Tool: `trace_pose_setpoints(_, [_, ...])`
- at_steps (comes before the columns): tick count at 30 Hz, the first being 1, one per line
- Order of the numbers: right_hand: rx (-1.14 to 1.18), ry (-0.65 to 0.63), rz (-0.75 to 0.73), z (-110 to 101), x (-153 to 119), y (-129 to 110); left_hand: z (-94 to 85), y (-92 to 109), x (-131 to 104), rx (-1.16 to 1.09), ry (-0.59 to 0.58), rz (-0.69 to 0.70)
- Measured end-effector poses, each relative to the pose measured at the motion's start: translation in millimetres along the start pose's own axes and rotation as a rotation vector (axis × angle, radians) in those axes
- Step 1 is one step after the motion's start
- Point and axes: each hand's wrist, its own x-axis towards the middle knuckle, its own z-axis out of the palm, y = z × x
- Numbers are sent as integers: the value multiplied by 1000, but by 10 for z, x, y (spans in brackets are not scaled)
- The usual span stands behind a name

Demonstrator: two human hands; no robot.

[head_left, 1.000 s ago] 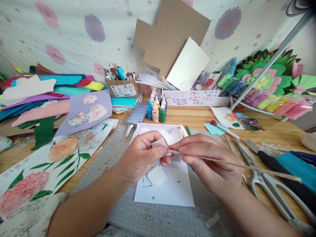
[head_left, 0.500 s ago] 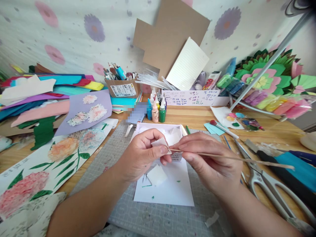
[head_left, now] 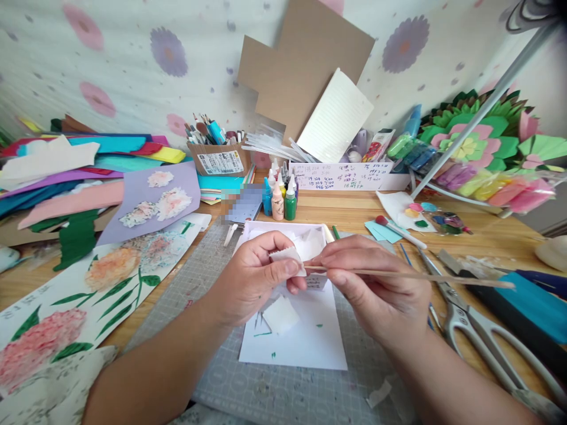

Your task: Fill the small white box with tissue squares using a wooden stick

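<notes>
Between the thumb and fingers of my left hand is pinched a small white paper piece with a zigzag edge. My right hand grips a thin wooden stick, whose left tip touches the paper and whose long end points right. Below both hands lies a white sheet with green marks, and on it rests a loose white paper square. Just behind the hands stands a white box holding white paper pieces, partly hidden by my fingers.
A grey cutting mat covers the wooden desk's middle. Scissors lie at the right beside a brush. Small paint bottles stand behind the box. Paper flower artwork and coloured paper fill the left.
The stick's far end has swung slightly up and left as my right hand turned a little. My left hand keeps its pinch on the paper.
</notes>
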Motion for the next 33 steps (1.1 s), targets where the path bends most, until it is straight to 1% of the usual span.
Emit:
trace_pose_setpoints(9, [-3,45,13,12,-10,11,2,5,2,44,49,-33])
trace_pose_setpoints(20, [66,49,14,18,6,21,-7,-6,3,19,24,-12])
trace_pose_setpoints(27, [92,29,28,20,-2,24,-9,-9,9,21,15,-15])
trace_pose_setpoints(33, [71,-1,48,15,-15,34,-27,-21,1,74,46,-23])
